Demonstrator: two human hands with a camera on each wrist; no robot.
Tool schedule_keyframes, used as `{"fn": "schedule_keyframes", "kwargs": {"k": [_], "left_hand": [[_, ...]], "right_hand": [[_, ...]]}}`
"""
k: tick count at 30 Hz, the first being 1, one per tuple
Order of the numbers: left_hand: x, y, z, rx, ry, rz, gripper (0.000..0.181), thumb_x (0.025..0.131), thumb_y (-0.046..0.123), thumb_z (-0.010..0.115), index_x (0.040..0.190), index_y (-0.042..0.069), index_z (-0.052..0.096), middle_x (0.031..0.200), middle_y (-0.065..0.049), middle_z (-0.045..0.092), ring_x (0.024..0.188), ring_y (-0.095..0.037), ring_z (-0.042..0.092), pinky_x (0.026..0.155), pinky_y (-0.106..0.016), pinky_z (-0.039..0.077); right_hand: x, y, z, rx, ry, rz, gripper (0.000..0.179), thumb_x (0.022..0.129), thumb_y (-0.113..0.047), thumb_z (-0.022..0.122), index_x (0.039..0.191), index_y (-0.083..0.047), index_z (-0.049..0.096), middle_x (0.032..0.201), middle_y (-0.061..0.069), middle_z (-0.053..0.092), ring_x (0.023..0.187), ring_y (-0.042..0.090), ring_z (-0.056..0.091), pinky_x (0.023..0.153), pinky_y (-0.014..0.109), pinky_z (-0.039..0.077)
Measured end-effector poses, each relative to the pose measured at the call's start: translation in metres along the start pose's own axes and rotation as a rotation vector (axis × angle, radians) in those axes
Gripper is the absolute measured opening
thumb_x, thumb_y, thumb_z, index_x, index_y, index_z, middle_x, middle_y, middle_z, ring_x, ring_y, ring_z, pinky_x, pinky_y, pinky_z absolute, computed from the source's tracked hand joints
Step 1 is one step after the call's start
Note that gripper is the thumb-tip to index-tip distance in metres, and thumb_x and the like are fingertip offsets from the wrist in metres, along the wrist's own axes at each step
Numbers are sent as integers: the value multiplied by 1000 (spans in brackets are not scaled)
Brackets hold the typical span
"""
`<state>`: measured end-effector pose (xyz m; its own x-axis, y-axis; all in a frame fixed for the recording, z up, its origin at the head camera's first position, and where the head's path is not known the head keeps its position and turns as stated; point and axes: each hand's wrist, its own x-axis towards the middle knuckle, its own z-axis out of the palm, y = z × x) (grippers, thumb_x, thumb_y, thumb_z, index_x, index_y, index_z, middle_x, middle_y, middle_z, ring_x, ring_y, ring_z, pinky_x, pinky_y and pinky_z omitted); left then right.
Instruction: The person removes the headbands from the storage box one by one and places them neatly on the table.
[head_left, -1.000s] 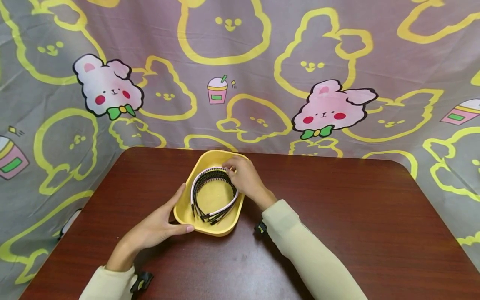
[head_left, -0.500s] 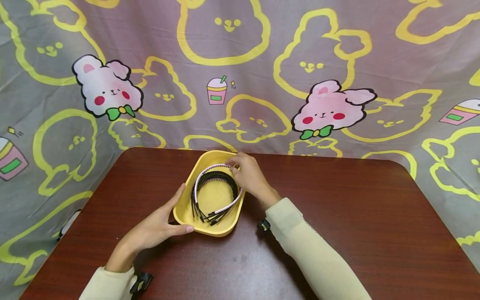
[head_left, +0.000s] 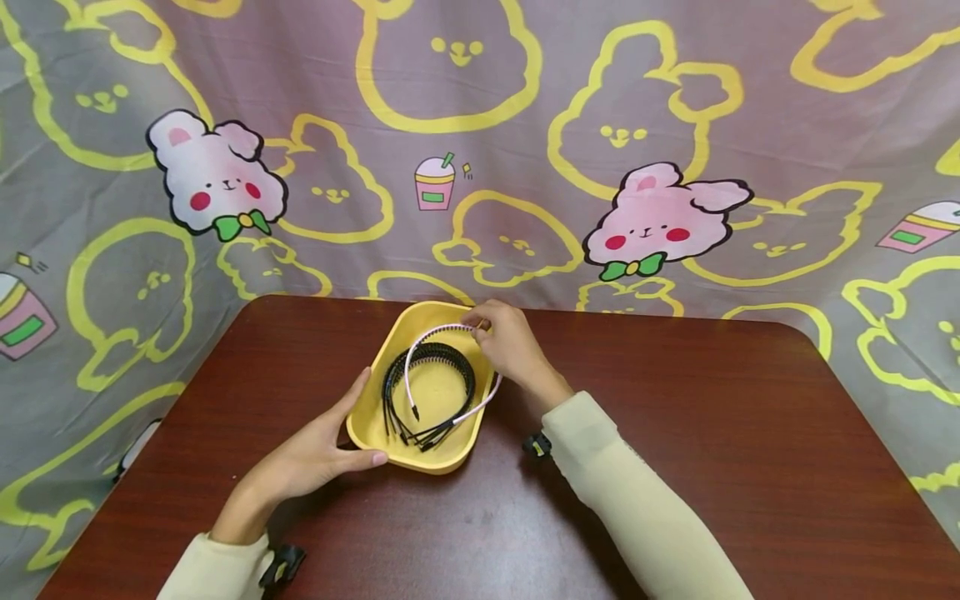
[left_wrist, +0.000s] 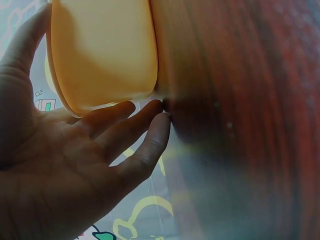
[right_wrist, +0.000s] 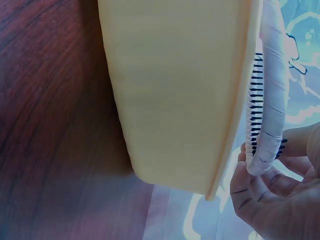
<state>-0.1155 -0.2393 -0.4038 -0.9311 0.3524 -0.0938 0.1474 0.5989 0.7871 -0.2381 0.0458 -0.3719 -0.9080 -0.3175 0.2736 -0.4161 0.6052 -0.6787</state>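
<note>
A yellow plastic basin (head_left: 450, 463) stands near the far edge of the table. My left hand (head_left: 311, 452) lies against its left near corner, thumb at the rim and fingers spread along the outer wall (left_wrist: 105, 55). Fingers and thumb of my right hand (head_left: 513, 346) pinch a pale pink wrapped headband (right_wrist: 274, 95) with black comb teeth and black tips. That headband is raised at the basin's right rim, one tip over the inside and its other arm crossing the rim. Several black headbands (head_left: 432, 353) lie nested in the basin.
The dark red-brown wooden table (head_left: 690, 450) spreads out around the basin. A grey-pink cloth (head_left: 495, 158) with yellow outlines and rabbit prints hangs behind the table and along its sides.
My right hand has shifted right and slightly away, drawing the pink headband up off the black ones and partly over the right rim. The left hand and basin have stayed in place.
</note>
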Motion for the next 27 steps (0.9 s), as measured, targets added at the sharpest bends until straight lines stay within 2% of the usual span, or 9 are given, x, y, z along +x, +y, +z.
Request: {"fn": "schedule_keyframes", "kwargs": {"k": [8, 14, 21, 27], "left_hand": [[0, 0, 0, 2, 0, 6, 118, 89, 39, 85, 170, 19, 2, 175, -20, 15, 157, -43, 22, 121, -67, 23], [0, 1, 0, -2, -6, -9, 118, 88, 39, 85, 170, 21, 2, 175, -19, 14, 158, -41, 20, 121, -64, 22], [0, 1, 0, 6, -6, -11, 118, 89, 40, 84, 170, 21, 2, 175, -18, 15, 158, -40, 21, 121, -63, 23], [-1, 1, 0, 7, -5, -7, 117, 89, 41, 84, 170, 22, 2, 175, -17, 15, 158, -41, 20, 122, -62, 23]], "right_hand": [[2, 1, -11, -1, -28, 48, 30, 95, 8, 61, 115, -4, 79, 114, 11, 75, 98, 27, 67, 82, 36, 53], [2, 6, -21, 33, -38, 81, 28, 96, 6, 60, 114, -4, 79, 120, 13, 75, 100, 27, 65, 87, 39, 52], [5, 17, -35, 69, -23, 98, 22, 96, 2, 65, 111, -3, 80, 119, 14, 76, 106, 29, 67, 92, 42, 53], [7, 29, -50, 86, -24, 120, 20, 97, 1, 66, 110, -4, 81, 117, 14, 76, 104, 29, 66, 86, 39, 52]]}}
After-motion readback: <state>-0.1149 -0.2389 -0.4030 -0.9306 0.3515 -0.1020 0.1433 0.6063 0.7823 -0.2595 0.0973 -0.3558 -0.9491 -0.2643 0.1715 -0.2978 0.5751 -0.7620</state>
